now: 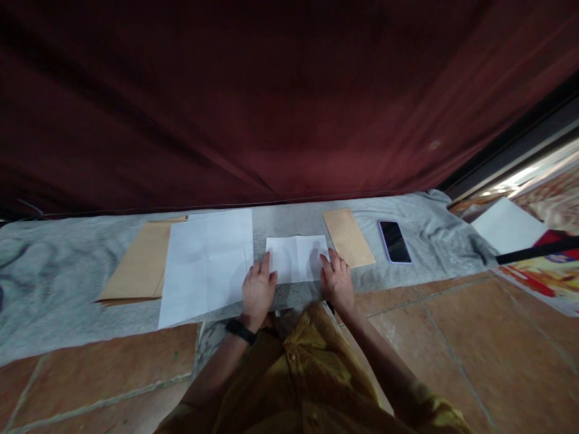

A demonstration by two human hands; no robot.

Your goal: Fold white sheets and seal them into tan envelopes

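Observation:
A small sheet of white paper [289,258] with an upright crease near its middle lies in front of me on a grey cloth. My left hand [259,290] rests at its left edge, index finger stretched out and thumb apart, touching the paper. At the right edge is my right hand [337,278], its fingers spread and the fingertips on the paper's border. Just beyond that hand lies a brown envelope [349,236]. Left of my left hand, large white sheets [205,265] with faint fold lines partly cover a stack of brown envelopes [136,265].
A phone [395,242] in a lilac case lies on the right part of the grey cloth [54,271]. A dark red curtain [280,108] hangs behind the narrow surface. At far right are a white sheet [509,226] and a colourful printed package [543,280]. Tiled floor [434,337] shows below.

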